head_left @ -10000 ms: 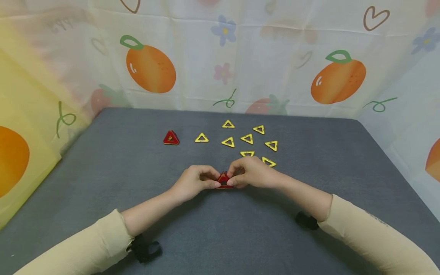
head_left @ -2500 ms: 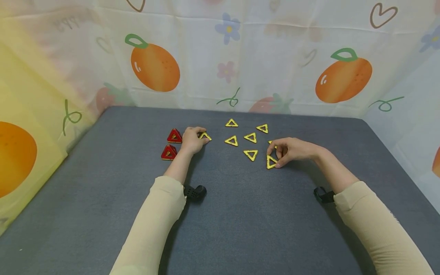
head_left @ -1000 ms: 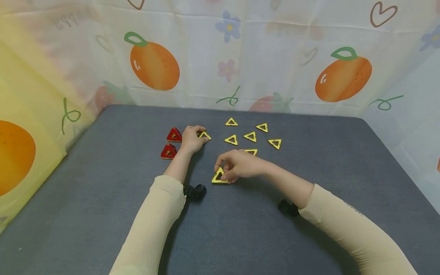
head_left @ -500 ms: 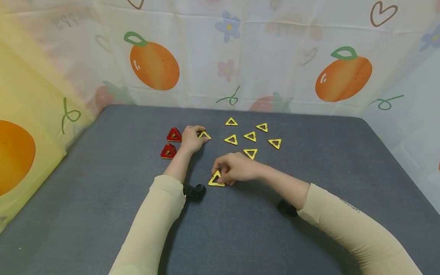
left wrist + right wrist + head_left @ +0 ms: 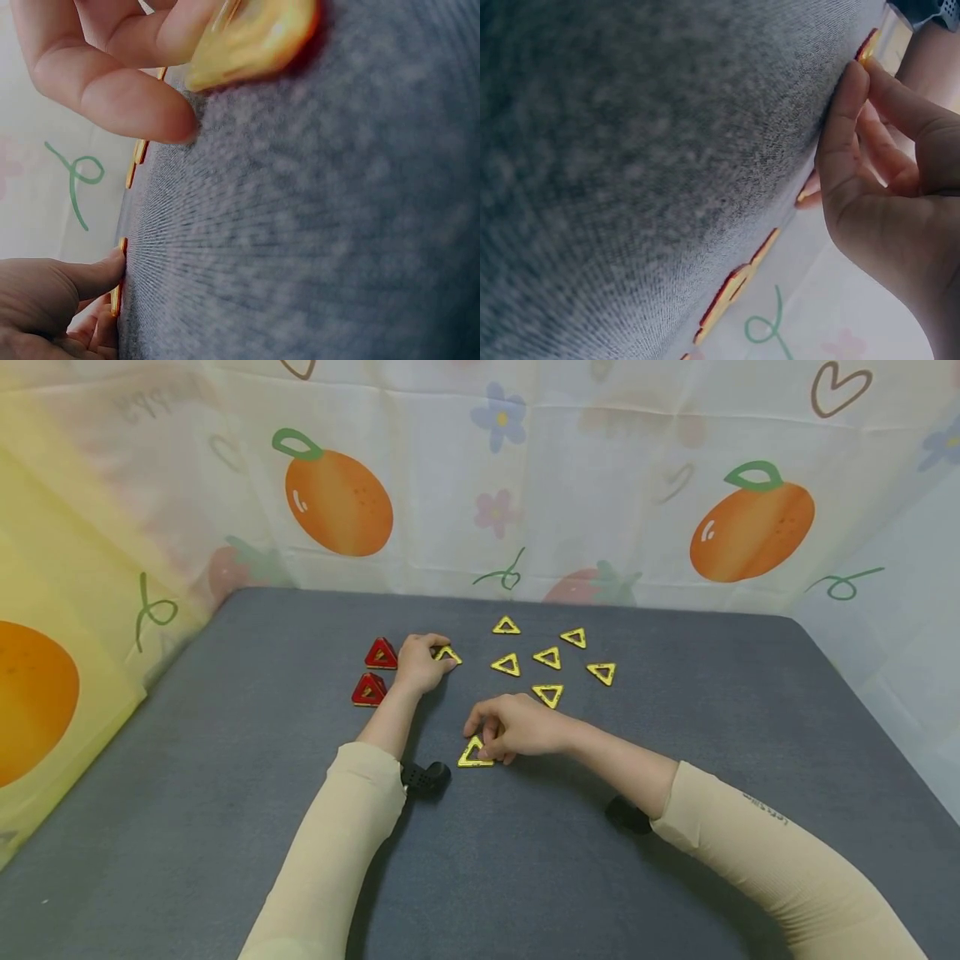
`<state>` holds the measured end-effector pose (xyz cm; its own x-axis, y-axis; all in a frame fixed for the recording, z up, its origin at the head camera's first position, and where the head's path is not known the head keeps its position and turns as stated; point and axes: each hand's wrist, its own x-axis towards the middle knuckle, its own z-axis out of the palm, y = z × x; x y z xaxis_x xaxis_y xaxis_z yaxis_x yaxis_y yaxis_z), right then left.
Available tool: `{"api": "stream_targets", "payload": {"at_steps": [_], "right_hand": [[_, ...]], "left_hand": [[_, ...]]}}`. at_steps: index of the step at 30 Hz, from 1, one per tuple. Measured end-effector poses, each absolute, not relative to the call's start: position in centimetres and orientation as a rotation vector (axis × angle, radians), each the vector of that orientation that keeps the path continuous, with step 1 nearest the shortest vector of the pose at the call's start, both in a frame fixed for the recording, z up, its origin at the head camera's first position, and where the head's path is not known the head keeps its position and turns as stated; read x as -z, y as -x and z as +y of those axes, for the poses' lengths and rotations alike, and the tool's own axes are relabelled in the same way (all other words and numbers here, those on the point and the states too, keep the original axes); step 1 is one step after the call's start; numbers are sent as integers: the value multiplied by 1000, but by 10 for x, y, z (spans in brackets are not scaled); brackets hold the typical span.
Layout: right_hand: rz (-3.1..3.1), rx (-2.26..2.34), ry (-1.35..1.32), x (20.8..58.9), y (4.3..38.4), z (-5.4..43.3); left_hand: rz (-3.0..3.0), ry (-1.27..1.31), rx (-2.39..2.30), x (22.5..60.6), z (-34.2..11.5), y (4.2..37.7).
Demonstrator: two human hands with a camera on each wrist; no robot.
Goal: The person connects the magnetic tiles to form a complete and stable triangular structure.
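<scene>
My left hand [image 5: 422, 662] reaches to the back of the table and has thumb and fingertips around a yellow triangular tile [image 5: 448, 653]. That tile shows blurred in the left wrist view. Nearer the front, my right hand [image 5: 521, 724] pinches another yellow triangular tile [image 5: 474, 762] between thumb and index finger, its hollow face upward, low over the table. Seen in the right wrist view, the tile [image 5: 867, 46] has a red underside. Left of my left hand are two red pyramid-like pieces, the rear one [image 5: 381, 653] and the front one [image 5: 368, 690], partly behind my wrist.
Several loose yellow triangular tiles lie behind and to the right of my right hand, the nearest tile [image 5: 548, 695] just past the knuckles. The grey table [image 5: 525, 860] ends at a fruit-print curtain [image 5: 585, 510]. Black wrist cameras sit on both forearms.
Both hands were on a red piece at the centre, now among the two at left. My left hand has gone to the back tile; my right hand has brought a tile leftward from the right.
</scene>
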<state>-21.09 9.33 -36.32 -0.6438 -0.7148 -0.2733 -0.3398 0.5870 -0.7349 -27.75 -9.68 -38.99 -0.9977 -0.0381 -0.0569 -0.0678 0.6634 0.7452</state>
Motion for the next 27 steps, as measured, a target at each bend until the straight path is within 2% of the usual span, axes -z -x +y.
{"api": "stream_targets", "payload": {"at_steps": [12,18,27], "right_hand": [[2316,860,775,363,213,99],[2375,809,874,361,211,100],[2425,765,922,362,211,98]], "left_hand": [[2823,77,-1267,390,-96,277],[2838,88,-1262,387,-96,275],[2950,264,-1323,381,-85,271]]}}
